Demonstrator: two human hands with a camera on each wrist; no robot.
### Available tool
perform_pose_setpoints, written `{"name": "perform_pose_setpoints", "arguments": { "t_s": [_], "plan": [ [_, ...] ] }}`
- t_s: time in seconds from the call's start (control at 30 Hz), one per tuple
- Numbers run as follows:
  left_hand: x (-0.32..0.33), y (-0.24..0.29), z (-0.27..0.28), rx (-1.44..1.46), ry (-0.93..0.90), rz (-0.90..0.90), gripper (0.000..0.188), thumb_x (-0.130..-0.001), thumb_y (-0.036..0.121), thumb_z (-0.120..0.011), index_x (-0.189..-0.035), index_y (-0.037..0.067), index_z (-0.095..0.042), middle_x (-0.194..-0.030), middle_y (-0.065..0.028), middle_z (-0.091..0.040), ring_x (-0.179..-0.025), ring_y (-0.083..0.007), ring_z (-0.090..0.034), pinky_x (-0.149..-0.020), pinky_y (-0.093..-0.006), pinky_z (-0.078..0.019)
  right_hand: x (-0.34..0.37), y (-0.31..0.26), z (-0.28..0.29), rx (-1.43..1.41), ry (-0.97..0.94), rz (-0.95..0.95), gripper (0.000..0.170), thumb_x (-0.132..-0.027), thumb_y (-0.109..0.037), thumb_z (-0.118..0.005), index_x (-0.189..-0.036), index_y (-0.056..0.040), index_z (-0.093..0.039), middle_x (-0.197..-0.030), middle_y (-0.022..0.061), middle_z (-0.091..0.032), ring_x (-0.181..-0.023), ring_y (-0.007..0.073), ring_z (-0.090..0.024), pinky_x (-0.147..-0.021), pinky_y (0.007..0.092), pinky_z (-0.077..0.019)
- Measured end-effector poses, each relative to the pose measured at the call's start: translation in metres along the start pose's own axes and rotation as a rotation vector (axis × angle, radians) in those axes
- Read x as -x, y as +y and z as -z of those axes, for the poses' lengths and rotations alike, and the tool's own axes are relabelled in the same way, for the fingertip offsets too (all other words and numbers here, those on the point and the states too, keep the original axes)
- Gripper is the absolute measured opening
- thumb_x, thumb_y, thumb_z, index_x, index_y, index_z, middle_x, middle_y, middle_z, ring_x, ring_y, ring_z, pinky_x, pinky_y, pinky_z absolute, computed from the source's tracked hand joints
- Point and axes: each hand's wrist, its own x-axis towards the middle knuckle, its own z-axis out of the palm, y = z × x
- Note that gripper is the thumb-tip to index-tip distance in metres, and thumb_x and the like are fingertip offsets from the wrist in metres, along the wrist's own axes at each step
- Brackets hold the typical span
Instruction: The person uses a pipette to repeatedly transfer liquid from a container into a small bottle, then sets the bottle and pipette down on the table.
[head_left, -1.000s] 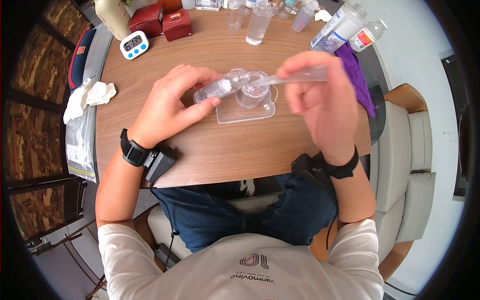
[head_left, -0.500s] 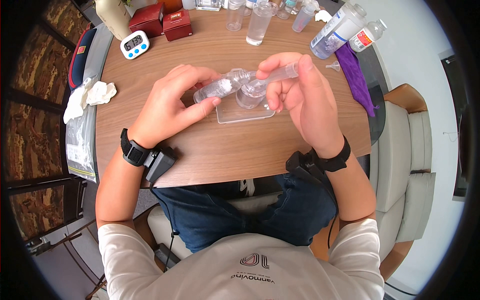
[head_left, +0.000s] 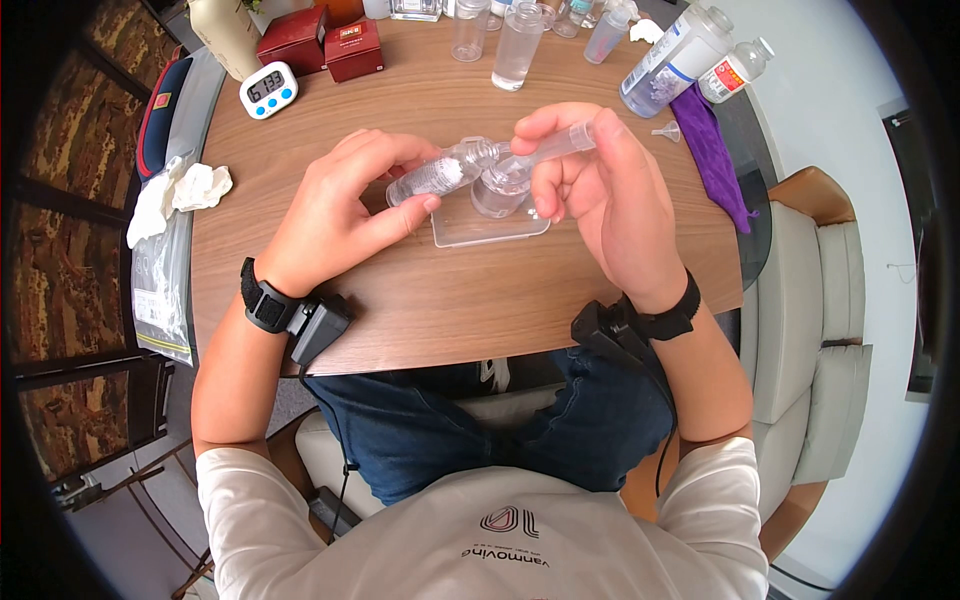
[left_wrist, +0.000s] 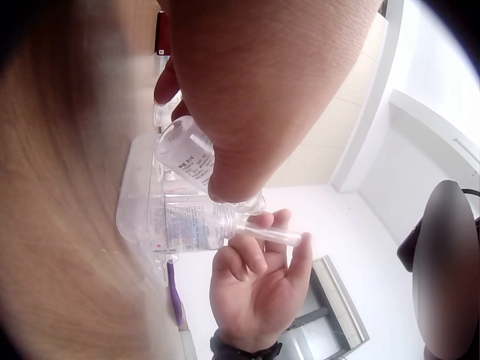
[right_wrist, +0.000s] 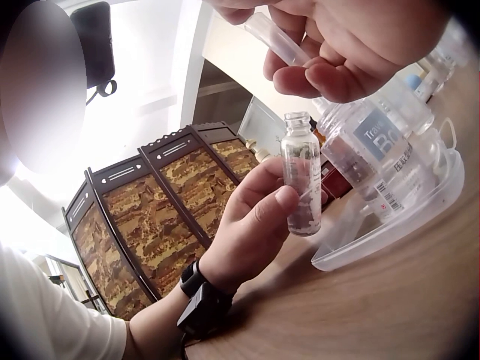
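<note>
My left hand (head_left: 350,205) grips a small clear bottle (head_left: 440,178), tilted, its uncapped neck toward a second bottle. White material shows inside it in the head view. That wider clear bottle (right_wrist: 382,157), uncapped and printed with a label, stands on a shallow clear plastic tray (head_left: 480,237). Between the thumb and fingers of my right hand (head_left: 625,210) is a clear tapered plastic tube (head_left: 567,146), slanting down toward the wide bottle's mouth. The left wrist view shows the tube (left_wrist: 274,236) meeting that bottle's threaded neck.
A filled clear bottle (head_left: 517,48), red boxes (head_left: 353,50) and a white timer (head_left: 269,90) stand at the back. On the right lie a small funnel (head_left: 668,131) and a purple cloth (head_left: 712,155), near large bottles (head_left: 675,60). Crumpled tissues (head_left: 203,187) lie left.
My right hand has moved left with the tube, closer to the wide bottle, uncovering the small funnel, and then stays nearly still. The left hand keeps its place and its grip.
</note>
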Motion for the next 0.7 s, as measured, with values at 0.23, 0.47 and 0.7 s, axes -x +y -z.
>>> {"name": "perform_pose_setpoints", "arguments": {
  "t_s": [0.23,0.47,0.7],
  "plan": [
    [0.000,0.000,0.000,0.003,-0.001,0.001,0.033,-0.084,0.014,-0.079,-0.112,0.001,-0.068,-0.096,-0.0093,-0.067,-0.084,-0.0220,-0.060,-0.078,-0.0341,-0.0505,-0.002,-0.003,0.000,0.006,0.004,-0.009,0.044,-0.110,-0.030,-0.037,-0.115,0.0044,-0.064,-0.101,0.0085,-0.066,-0.069,0.0066,-0.051,-0.062,0.0212,-0.0392],
    [0.001,-0.001,0.001,-0.004,-0.003,0.021,0.033,-0.084,0.014,-0.079,-0.113,0.001,-0.068,-0.096,-0.0098,-0.068,-0.085,-0.0222,-0.060,-0.079,-0.0342,-0.0509,0.008,-0.019,0.021,-0.120,-0.009,0.202,0.046,-0.108,-0.033,-0.036,-0.113,0.0032,-0.064,-0.103,0.0134,-0.067,-0.065,0.0111,-0.047,-0.060,0.0235,-0.0376],
    [0.000,-0.001,-0.001,0.005,-0.012,0.016,0.033,-0.084,0.014,-0.079,-0.113,0.001,-0.068,-0.096,-0.0100,-0.068,-0.085,-0.0225,-0.060,-0.079,-0.0341,-0.0509,0.018,-0.039,0.036,-0.274,-0.122,0.364,0.050,-0.109,-0.037,-0.027,-0.117,-0.0023,-0.062,-0.110,0.0151,-0.063,-0.060,0.0132,-0.044,-0.062,0.0283,-0.0375]
  ]
}}
